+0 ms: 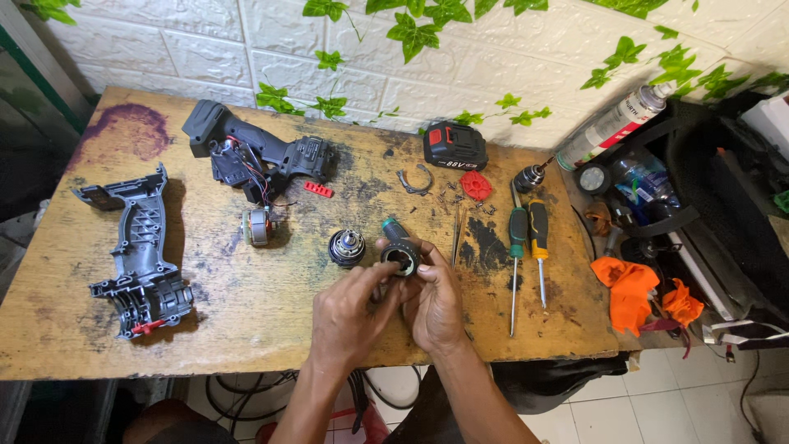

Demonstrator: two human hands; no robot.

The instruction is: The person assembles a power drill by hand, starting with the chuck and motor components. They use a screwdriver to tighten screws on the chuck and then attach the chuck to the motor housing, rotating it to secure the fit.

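Both hands work a black gearbox housing (400,260) over a stained wooden worktop (271,321) strewn with drill parts.

We see the right hand (437,306) wrapped around the ring-shaped housing near the worktop's middle, its grip closed on the part, while the left hand (349,316) pinches fingertips narrowly at the rim. Just beside it lies a round gear assembly (347,247), and a small motor (257,227) further left. An empty grey shell half (140,263) rests at the far left, the other drill body half (255,156) behind. Two screwdrivers (526,247) lie to the right, near a battery pack (454,145) and orange rag (629,292).
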